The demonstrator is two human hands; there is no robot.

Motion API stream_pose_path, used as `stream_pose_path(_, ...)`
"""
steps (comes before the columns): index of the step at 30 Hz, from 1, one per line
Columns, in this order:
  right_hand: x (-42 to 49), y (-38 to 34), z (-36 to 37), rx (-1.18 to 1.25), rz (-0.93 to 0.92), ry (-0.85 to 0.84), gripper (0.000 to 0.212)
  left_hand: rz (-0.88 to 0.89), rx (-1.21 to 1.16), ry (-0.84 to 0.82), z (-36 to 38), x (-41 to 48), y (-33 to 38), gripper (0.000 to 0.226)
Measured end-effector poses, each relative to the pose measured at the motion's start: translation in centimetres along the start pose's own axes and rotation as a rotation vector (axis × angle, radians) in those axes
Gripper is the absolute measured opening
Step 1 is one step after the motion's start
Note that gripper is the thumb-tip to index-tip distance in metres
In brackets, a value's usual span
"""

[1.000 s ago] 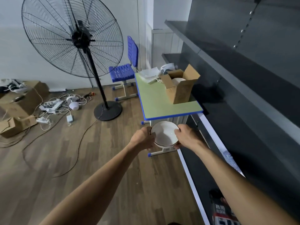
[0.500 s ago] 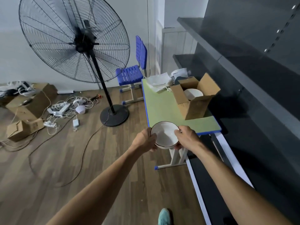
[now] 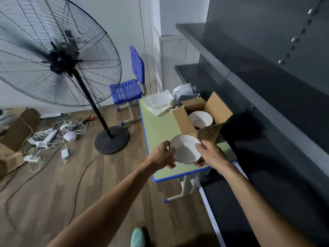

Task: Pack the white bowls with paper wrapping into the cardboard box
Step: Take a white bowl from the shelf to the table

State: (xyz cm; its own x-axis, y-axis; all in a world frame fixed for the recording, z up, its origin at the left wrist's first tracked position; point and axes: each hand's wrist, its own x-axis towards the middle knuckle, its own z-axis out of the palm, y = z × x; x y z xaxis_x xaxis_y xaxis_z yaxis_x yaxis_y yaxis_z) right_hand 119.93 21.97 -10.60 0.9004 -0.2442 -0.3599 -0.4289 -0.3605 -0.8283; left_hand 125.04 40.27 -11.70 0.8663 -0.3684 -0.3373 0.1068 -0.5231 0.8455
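Change: held bowl (image 3: 185, 151) had come in over the green table's (image 3: 158, 129) near end.
Hands: left hand (image 3: 162, 155) and right hand (image 3: 211, 154) curled round opposite rim sides, arms outstretched.
Advice: keep it level; it probably needed wrapping first.
Box: cardboard box (image 3: 185, 120) stood open, second bowl (image 3: 200, 118) inside.
Paper: crumpled paper (image 3: 157, 102) just beyond.

Dim, flat indoor light, cool cast. Dark shelving (image 3: 267, 97) on the right loses detail; heavy shadow falls beside the table (image 3: 160, 125) below it. The white bowl (image 3: 185, 150) reads brightest, interior softly shaded. On the fan (image 3: 61, 60), hub and blades are smeared by motion blur. Wide-angle distortion: fan cage and shelf edges bow toward the frame borders. Overall soft.
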Motion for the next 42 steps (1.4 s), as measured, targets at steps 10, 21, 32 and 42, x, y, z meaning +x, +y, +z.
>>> stream_pose_path(10, 7.2, -2.7, 1.6, 0.071, 0.09, 0.186, 0.026, 0.132, 0.055, -0.208, -4.6, 11.8, 0.0, 0.023)
stream_pose_path(21, 10.5, -6.3, 6.0, -0.024, 0.29, 0.469, 0.023, 0.218, 0.068, -0.45, -9.0, 20.1, -0.4, 0.026)
stream_pose_path(32, 11.4, -5.9, 5.4, -0.07, 0.239, 0.501, 0.022, 0.227, 0.19, -0.469, -9.1, 22.0, 1.5, 0.035)
stream_pose_path(42, 13.7, -2.4, 10.0, -0.166, 0.357, 0.373, 0.019, 0.136, 0.389, -0.568, -9.5, 23.0, -2.8, 0.014)
